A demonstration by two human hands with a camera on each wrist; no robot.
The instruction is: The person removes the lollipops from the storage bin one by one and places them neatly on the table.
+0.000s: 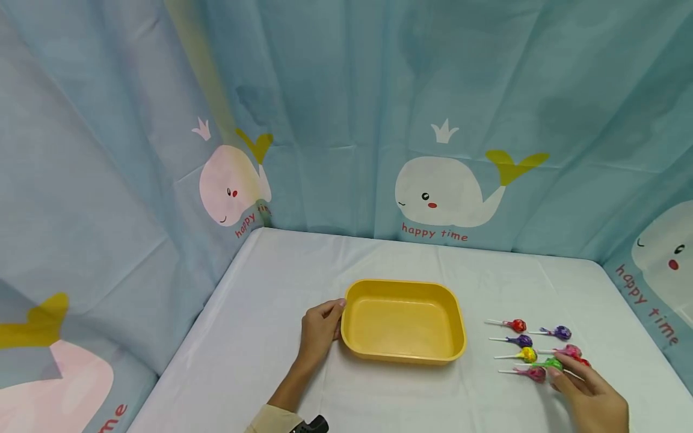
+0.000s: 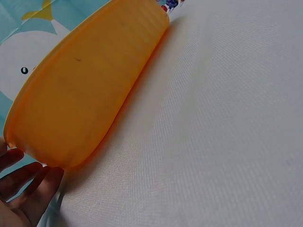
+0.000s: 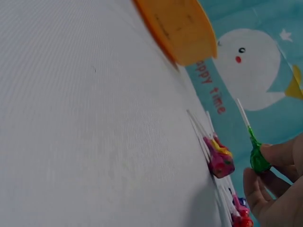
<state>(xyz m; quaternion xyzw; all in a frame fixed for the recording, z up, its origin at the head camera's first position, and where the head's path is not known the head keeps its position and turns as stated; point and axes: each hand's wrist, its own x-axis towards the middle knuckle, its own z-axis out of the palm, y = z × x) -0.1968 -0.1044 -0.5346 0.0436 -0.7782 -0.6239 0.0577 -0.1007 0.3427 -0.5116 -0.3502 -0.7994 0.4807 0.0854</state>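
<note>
My left hand (image 1: 318, 331) grips the left end of a yellow plastic tray (image 1: 402, 355), thumb at the rim and fingers against the outer wall. In the left wrist view, the fingers (image 2: 41, 187) touch the lower corner of the tray's wall. My right hand (image 1: 592, 391) pinches a green-wrapped lollipop (image 3: 258, 158) by its head, its white stick pointing up and away. Just beside it on the cloth lie a dark pink lollipop (image 1: 535, 374), a yellow one (image 1: 527, 355) and a pink one (image 1: 569, 350). A red head is partly hidden behind the right fingers.
Farther back in the group lie a red lollipop (image 1: 517, 325) and two purple ones, the right one (image 1: 562, 332) and the left one (image 1: 523, 340). White cloth (image 1: 260, 313) covers the table. Blue curtains (image 1: 335, 120) with whale prints stand behind and at both sides.
</note>
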